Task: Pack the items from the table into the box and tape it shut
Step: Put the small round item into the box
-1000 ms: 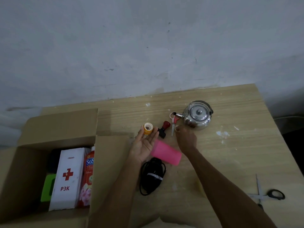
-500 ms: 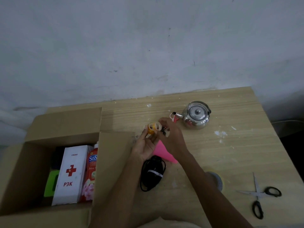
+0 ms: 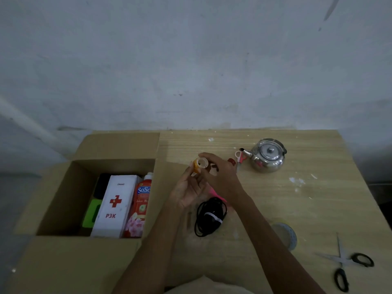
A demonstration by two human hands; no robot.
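From the head view, I'm in the packing step, gathering the little things. My left hand (image 3: 186, 192) is turned palm up with its fingers half curled, and my right hand (image 3: 218, 177) arches over it, fingers bent. Between them they pinch the small tape rolls (image 3: 200, 164) — one orange, one pale — above the table (image 3: 318, 198), just right of the cardboard box (image 3: 63, 187). How many rolls each hand grips I cannot tell.

The box stands open with a white P3K first-aid case (image 3: 115, 206), a SoSoft bottle (image 3: 141, 204) and a green item (image 3: 91, 213) already inside.

Not yet packed are the steel kettle (image 3: 268, 154), the red-handled scissors (image 3: 239, 157) at its spout, the coiled black cable (image 3: 210, 217) under my wrists, and a pink thing (image 3: 214, 193) mostly hidden by my right hand.

Next I judge the rolls should go left over the box wall and drop into a gap — a short carry, one hand enough.
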